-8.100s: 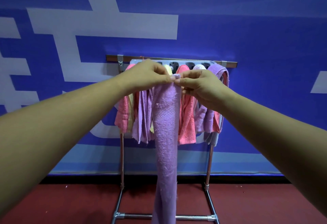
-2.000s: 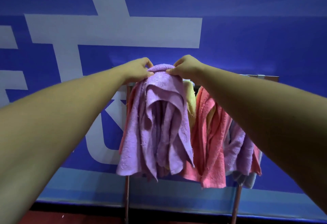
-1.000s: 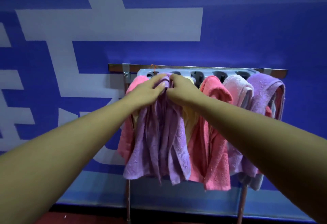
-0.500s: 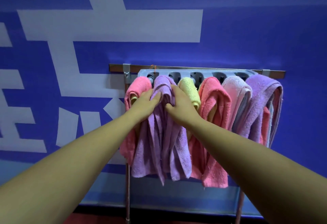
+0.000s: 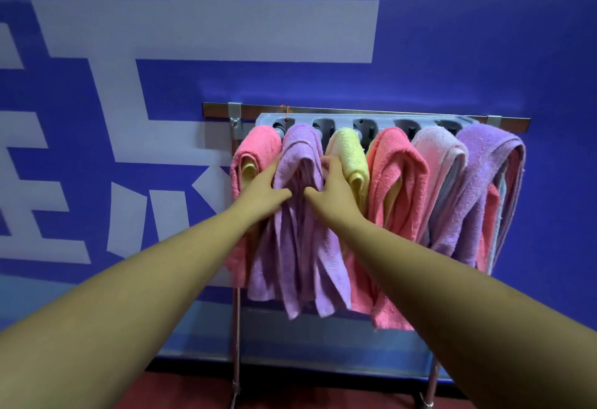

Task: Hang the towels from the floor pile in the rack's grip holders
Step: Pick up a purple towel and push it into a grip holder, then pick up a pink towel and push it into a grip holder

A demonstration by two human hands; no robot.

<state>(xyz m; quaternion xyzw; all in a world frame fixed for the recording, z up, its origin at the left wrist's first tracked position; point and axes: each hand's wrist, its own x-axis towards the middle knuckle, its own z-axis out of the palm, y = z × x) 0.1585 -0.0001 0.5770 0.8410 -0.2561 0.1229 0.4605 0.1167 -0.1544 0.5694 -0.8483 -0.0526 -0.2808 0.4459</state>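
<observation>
A purple towel (image 5: 302, 247) hangs bunched from the second grip holder of the grey holder strip (image 5: 342, 121) on the metal rack. My left hand (image 5: 263, 193) holds its left folds, fingers behind and thumb in front. My right hand (image 5: 332, 190) grips its right folds just below the top. The same strip holds a pink towel (image 5: 256, 147), a yellow towel (image 5: 349, 156), a coral towel (image 5: 399, 189), a pale pink towel (image 5: 444, 163) and another purple towel (image 5: 484, 176). The floor pile is out of view.
The rack stands against a blue wall with large white lettering (image 5: 206, 30). Its thin metal legs (image 5: 236, 344) drop to a dark red floor (image 5: 323, 399). My forearms fill the lower part of the view.
The purple towel went from being held up in front of the rack to hanging in the second holder. Over the last half second both hands slid down its front.
</observation>
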